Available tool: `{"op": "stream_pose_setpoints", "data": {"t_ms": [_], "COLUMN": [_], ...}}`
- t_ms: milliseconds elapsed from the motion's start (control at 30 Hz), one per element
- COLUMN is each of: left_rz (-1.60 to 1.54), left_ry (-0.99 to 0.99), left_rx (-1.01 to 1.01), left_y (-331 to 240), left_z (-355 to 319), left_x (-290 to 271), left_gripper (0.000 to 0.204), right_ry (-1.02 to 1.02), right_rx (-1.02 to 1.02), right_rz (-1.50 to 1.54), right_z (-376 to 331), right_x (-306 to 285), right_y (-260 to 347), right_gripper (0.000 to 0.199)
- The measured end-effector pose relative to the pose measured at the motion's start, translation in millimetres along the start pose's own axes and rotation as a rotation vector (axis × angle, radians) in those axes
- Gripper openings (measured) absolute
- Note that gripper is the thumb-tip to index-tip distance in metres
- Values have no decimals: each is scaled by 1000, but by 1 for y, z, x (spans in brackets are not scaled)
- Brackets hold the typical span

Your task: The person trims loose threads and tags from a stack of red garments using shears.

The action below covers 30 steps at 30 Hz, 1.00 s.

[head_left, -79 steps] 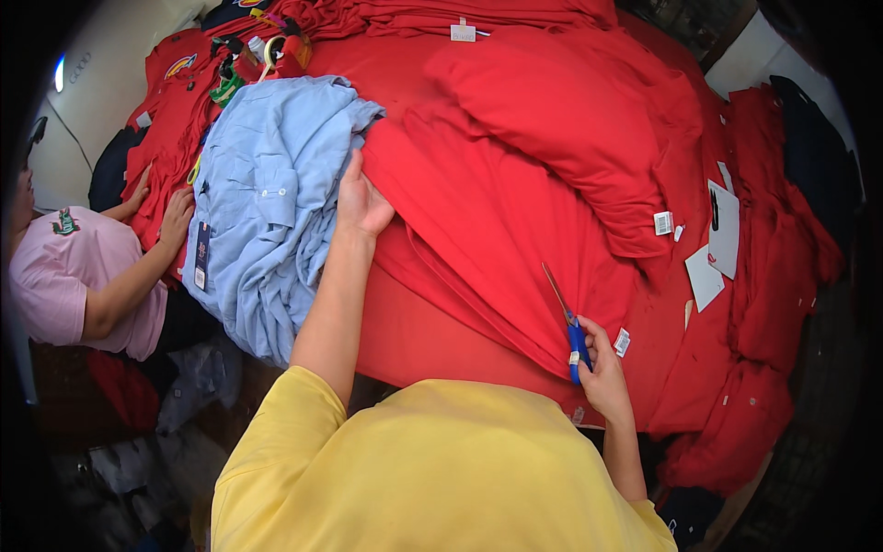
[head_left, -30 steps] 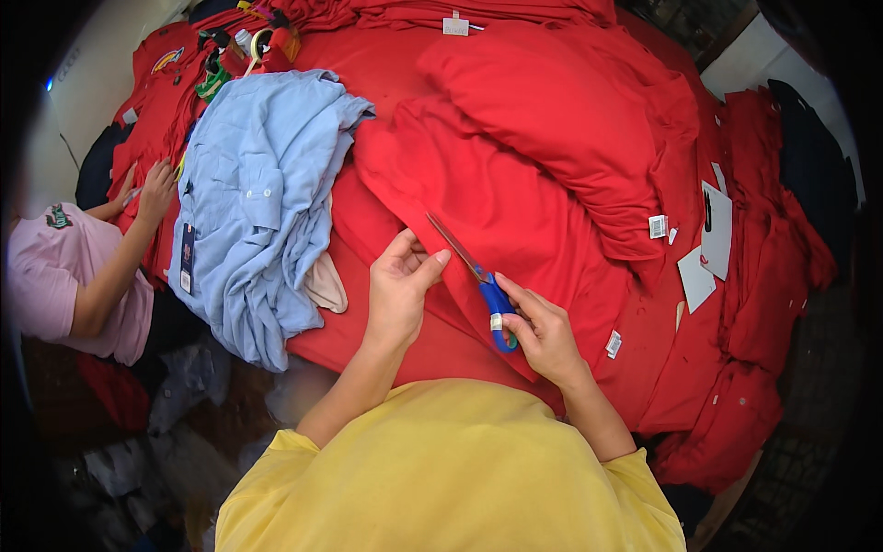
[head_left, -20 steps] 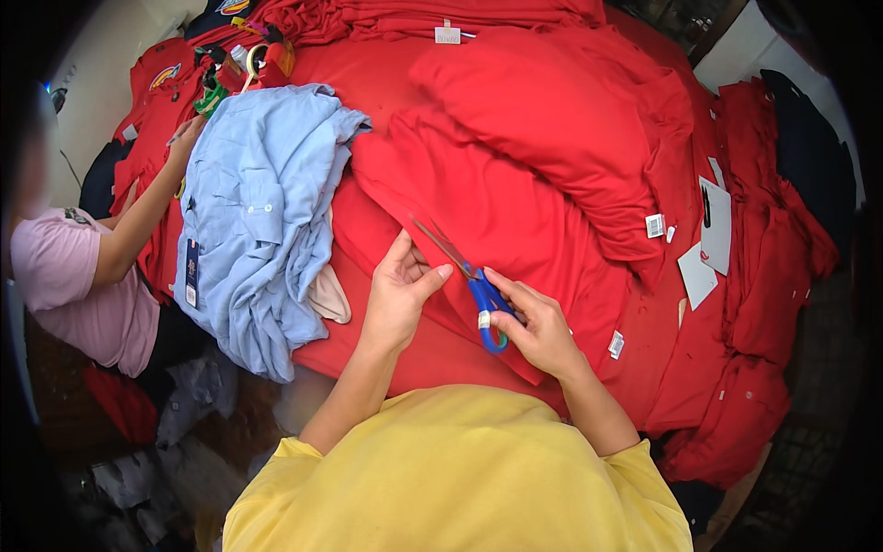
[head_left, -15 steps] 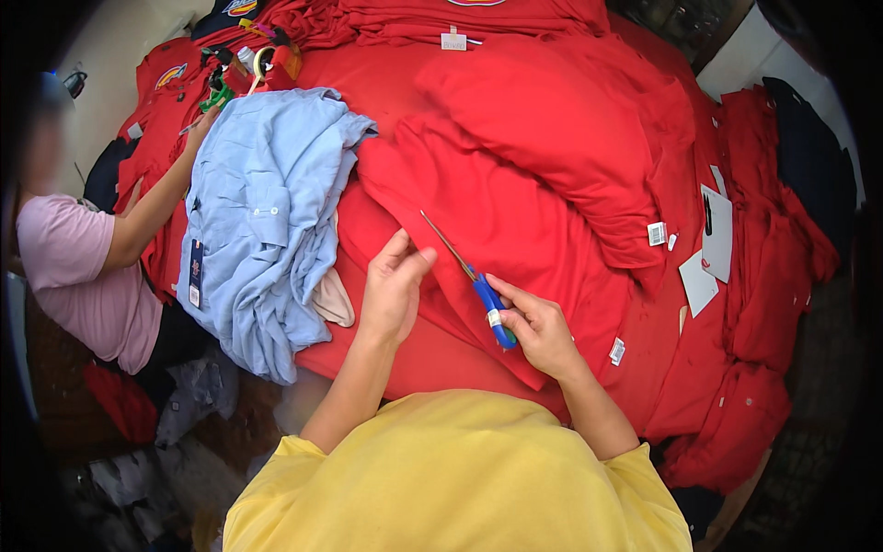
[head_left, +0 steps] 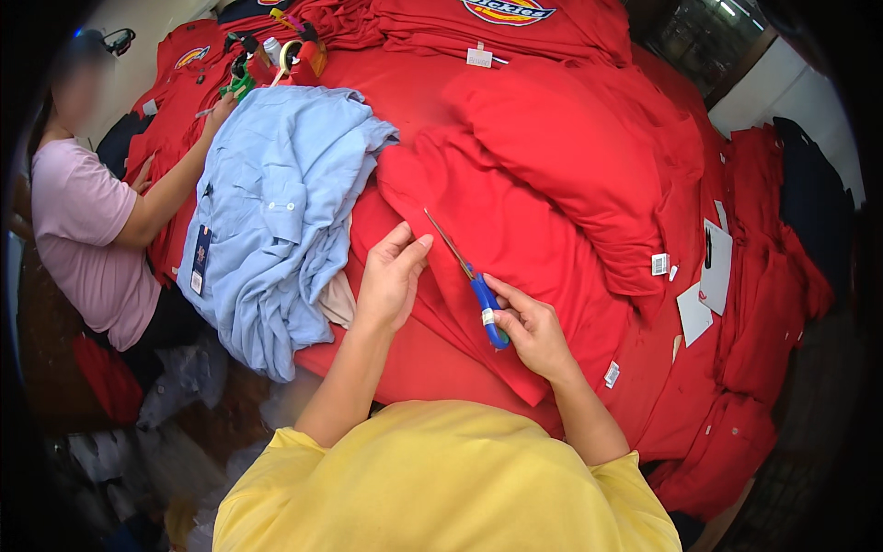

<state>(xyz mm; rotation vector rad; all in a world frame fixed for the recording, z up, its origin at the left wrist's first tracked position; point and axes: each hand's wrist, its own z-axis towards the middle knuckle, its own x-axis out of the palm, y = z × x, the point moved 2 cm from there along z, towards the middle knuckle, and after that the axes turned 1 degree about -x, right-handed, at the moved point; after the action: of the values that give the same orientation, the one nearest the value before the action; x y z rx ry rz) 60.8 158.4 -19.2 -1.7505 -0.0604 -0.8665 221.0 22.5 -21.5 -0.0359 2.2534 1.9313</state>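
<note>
My right hand [head_left: 529, 327] is closed around the blue-and-green handle of a slim pointed metal tool [head_left: 479, 293], whose exact kind I cannot make out. Its long thin tip points away and to the left, over crumpled red fabric [head_left: 515, 239]. Just left of the tip, my left hand [head_left: 394, 276] is raised with thumb and fingertips pinched together. Anything between those fingertips is too small to see. A heap of light blue shirts [head_left: 267, 212] with a dark hang tag [head_left: 200, 258] lies left of my left hand.
Folded red garments [head_left: 501, 32] are stacked at the far side, and more red clothing [head_left: 759, 294] hangs over the right edge. White cards [head_left: 704, 290] lie on the right. At the left, a person [head_left: 101, 212] reaches toward tape dispensers [head_left: 294, 64]. Plastic bags [head_left: 189, 382] lie lower left.
My left thumb and fingers have come closer together into a pinch. The right hand keeps its hold on the tool. The whole view has shifted slightly, and the person at the left appears more upright.
</note>
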Motion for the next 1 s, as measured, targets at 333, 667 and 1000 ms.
{"op": "stream_pose_setpoints", "data": {"t_ms": [333,667,1000], "left_rz": [83,226,209], "left_ry": [27,41,28], "left_rx": [-34,20,163], "left_y": [-12,-25,-38], "left_z": [6,2,8], "left_x": [-3,7,4], "left_gripper": [53,53,46], "right_ry": [19,-28,-74], "right_rx": [5,-229,-386], "right_rz": [9,22,-116], "right_z": [20,24,20], "right_x": [4,10,16], "right_y": [4,10,13], "right_gripper": [49,50,51]}}
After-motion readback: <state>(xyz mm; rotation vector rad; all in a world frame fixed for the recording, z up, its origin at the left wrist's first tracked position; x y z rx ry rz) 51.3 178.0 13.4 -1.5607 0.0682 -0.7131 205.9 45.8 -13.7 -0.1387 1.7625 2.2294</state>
